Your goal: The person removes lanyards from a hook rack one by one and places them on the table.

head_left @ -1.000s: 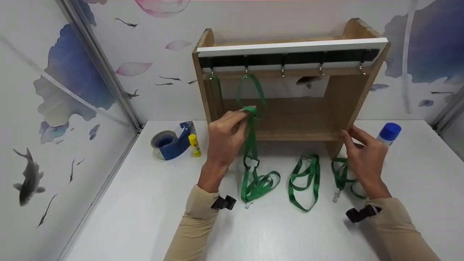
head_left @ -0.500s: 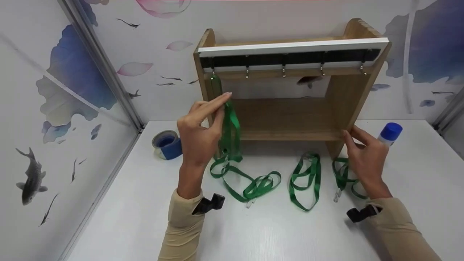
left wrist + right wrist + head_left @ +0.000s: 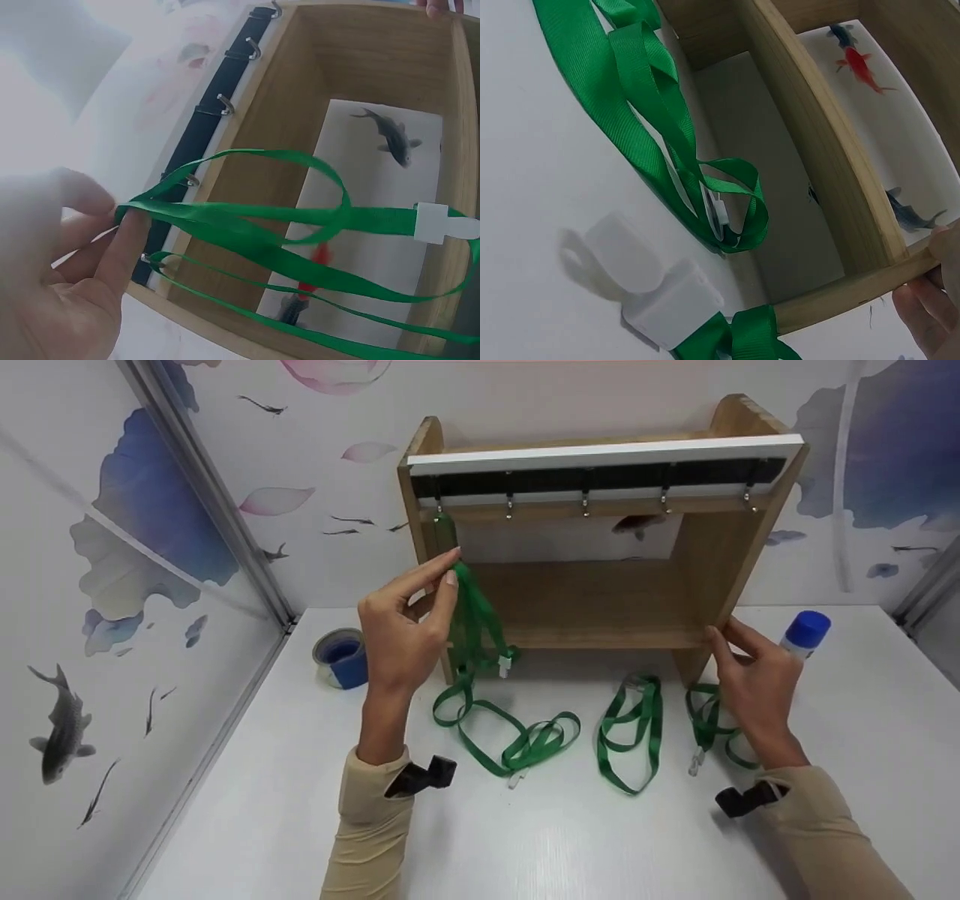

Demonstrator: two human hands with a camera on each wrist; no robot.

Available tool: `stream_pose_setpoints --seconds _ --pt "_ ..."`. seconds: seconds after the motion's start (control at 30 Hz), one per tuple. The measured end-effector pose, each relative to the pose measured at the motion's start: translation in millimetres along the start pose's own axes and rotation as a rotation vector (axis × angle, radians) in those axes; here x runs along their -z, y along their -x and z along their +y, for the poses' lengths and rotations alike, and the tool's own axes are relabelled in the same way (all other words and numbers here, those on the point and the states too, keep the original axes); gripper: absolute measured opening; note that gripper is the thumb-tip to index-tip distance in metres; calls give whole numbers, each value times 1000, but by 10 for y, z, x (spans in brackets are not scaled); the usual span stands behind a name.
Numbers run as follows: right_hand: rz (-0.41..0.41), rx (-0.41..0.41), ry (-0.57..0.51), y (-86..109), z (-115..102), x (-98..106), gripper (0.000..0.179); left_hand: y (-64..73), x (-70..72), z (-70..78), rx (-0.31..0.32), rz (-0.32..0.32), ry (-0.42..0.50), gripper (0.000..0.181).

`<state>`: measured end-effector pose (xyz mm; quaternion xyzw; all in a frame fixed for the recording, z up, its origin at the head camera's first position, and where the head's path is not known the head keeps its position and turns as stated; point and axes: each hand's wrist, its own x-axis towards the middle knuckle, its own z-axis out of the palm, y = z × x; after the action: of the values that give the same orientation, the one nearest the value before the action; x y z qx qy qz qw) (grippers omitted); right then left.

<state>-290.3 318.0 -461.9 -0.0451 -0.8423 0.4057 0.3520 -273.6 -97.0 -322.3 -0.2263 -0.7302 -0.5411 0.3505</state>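
Note:
My left hand (image 3: 405,622) pinches a green lanyard (image 3: 480,607) between thumb and fingers, below and just right of the leftmost hook. In the left wrist view its strap loops (image 3: 300,259) fan out from the fingertips, with a white plastic clip (image 3: 431,223) at the far end. A second green lanyard (image 3: 445,531) hangs on that leftmost hook of the wooden rack (image 3: 592,641); the other hooks are bare. My right hand (image 3: 757,682) grips the rack's lower right side panel, fingers on its edge (image 3: 919,304) in the right wrist view.
Green lanyards lie on the white table: a tangled one (image 3: 536,742) at centre, a looped one (image 3: 630,735), and another (image 3: 705,724) beside my right hand. A blue tape dispenser (image 3: 345,660) sits left, partly hidden. A blue-capped glue stick (image 3: 806,630) stands right.
My left hand has moved left, taking the lanyard away from the second hook. The lanyard's clip swings out to the right. The yellow glue stick is now hidden. My right hand stays put.

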Motion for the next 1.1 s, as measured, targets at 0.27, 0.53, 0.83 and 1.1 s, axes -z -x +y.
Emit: stream_pose_setpoints --seconds 0.27,0.53,0.83,1.1 --pt "-7 -11 -6 7 -15 -28 44 -12 103 -80 -7 -46 26 22" --pt "-13 -2 -17 -1 6 -37 43 28 389 -234 31 -30 -20 20" --pt "-6 -24 -15 8 22 -28 42 111 697 -427 177 -81 -90 22" --pt "-8 -15 -29 1 16 1 43 168 887 -617 391 -267 -338 26"
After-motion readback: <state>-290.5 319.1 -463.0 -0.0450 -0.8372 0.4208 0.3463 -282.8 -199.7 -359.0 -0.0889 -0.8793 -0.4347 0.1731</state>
